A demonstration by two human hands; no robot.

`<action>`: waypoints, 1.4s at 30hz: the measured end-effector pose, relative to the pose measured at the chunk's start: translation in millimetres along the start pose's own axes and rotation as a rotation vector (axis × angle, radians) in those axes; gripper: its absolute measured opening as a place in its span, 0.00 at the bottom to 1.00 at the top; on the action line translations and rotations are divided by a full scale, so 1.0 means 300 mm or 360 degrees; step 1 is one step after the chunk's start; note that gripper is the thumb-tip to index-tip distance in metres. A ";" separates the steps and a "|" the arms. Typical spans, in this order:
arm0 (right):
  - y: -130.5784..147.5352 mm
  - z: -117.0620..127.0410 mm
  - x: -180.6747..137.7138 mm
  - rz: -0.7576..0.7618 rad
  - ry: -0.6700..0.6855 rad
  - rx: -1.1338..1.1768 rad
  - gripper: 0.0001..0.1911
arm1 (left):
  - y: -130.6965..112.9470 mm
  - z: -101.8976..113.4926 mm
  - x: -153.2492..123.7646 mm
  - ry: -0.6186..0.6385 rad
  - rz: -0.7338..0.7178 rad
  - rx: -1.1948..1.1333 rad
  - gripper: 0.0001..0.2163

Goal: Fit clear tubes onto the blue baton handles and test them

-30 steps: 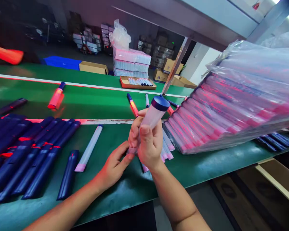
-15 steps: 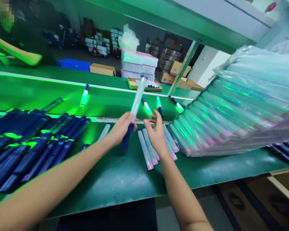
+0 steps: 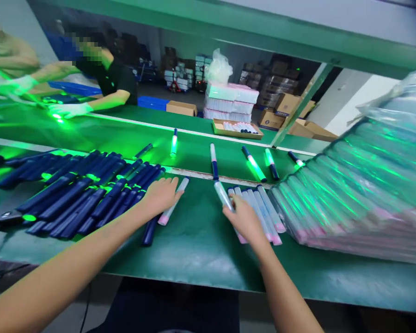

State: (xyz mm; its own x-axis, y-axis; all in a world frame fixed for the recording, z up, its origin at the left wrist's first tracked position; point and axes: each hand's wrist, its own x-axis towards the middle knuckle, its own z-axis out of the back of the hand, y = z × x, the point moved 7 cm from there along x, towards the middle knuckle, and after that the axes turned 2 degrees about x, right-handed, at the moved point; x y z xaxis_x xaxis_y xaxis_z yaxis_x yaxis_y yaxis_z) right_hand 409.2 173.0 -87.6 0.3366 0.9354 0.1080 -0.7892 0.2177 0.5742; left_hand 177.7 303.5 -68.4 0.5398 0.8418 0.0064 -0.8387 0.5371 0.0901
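Observation:
My right hand (image 3: pixel 245 215) pinches a clear tube with a pink end (image 3: pixel 223 193), at the left of a row of similar clear tubes (image 3: pixel 263 208) lying on the green table. My left hand (image 3: pixel 162 192) reaches low over a dark blue handle (image 3: pixel 149 231), fingers bent and thumb apart; its palm hides the handle's upper part. Just right of that hand lies a single clear tube (image 3: pixel 173 203). An unlit light stick (image 3: pixel 213 159), white above and dark blue below, rests beyond the hands on the green belt.
A pile of dark blue handles (image 3: pixel 93 199) covers the left of the table. A plastic-wrapped stack of clear tubes (image 3: pixel 346 199) stands at right. Several lit green sticks (image 3: pixel 253 163) lie on the belt. Across it is a shallow carton (image 3: pixel 237 134); co-workers' gloved hands (image 3: pixel 69 110) are far left.
My left hand has let go of the light stick, which now lies on the belt, and has moved to the dark blue handle. My right hand has taken hold of a clear tube. The view has turned left.

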 end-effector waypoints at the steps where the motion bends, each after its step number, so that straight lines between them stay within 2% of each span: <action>1: -0.016 0.018 0.007 -0.0028 -0.0016 0.0369 0.20 | 0.008 0.009 -0.037 -0.0024 0.0031 0.0015 0.21; 4: -0.046 0.050 0.020 -0.0173 -0.0047 0.1491 0.21 | 0.043 -0.018 -0.158 0.0036 0.0097 0.0022 0.20; 7: 0.001 0.059 0.042 -0.0214 -0.0033 0.2232 0.19 | 0.097 -0.091 -0.249 0.0135 0.0154 -0.0091 0.25; 9: 0.061 0.061 0.066 -0.0169 0.0003 0.2527 0.18 | 0.128 -0.103 -0.270 0.0054 0.0192 -0.0301 0.28; 12: 0.134 0.072 0.099 -0.0096 -0.0061 0.2810 0.16 | 0.129 -0.049 -0.260 -0.0211 0.0232 -0.0916 0.29; 14: 0.151 0.085 0.111 -0.0046 -0.0227 0.2953 0.14 | 0.067 -0.016 -0.238 -0.0219 0.0174 -0.1477 0.27; 15: 0.150 0.090 0.113 -0.0030 -0.0321 0.3024 0.14 | 0.010 -0.009 -0.225 -0.0120 0.0096 -0.1766 0.27; 17: 0.132 0.091 0.111 -0.0037 -0.0480 0.3148 0.12 | -0.138 -0.017 -0.207 0.0234 -0.0118 -0.2233 0.28; 19: 0.106 0.086 0.107 -0.0055 -0.0558 0.3233 0.11 | -0.276 -0.040 -0.202 0.0569 -0.0310 -0.2443 0.29; 21: 0.079 0.087 0.100 -0.0045 -0.0609 0.3261 0.10 | -0.366 -0.067 -0.194 0.0691 -0.0416 -0.2495 0.27; 23: 0.058 0.095 0.092 -0.0012 -0.0652 0.3248 0.10 | -0.415 -0.089 -0.182 0.0688 -0.0465 -0.2520 0.22; 26: 0.057 0.104 0.084 0.0051 -0.0613 0.3224 0.08 | -0.450 -0.111 -0.172 0.0711 -0.0495 -0.2576 0.16; 31: 0.085 0.107 0.075 0.0116 -0.0489 0.3231 0.05 | -0.465 -0.131 -0.186 0.0842 -0.0441 -0.2822 0.13; 33: 0.095 0.104 0.074 0.0131 -0.0396 0.3280 0.05 | -0.473 -0.143 -0.201 0.0987 -0.0403 -0.3004 0.13; 38: 0.112 0.098 0.072 0.0194 -0.0183 0.3351 0.08 | -0.508 -0.163 -0.248 0.1507 -0.0377 -0.3432 0.18; 42: 0.125 0.100 0.061 0.0272 -0.0180 0.3243 0.12 | -0.514 -0.170 -0.264 0.1630 -0.0331 -0.3553 0.17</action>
State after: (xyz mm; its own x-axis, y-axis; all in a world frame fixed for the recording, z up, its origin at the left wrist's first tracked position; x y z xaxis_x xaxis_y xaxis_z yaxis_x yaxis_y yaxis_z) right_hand 401.1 189.9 -39.7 0.4238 0.8731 0.2411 0.7576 -0.4876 0.4340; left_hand 260.4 156.8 -133.6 0.9641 0.1910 -0.1847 0.0173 -0.7390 -0.6735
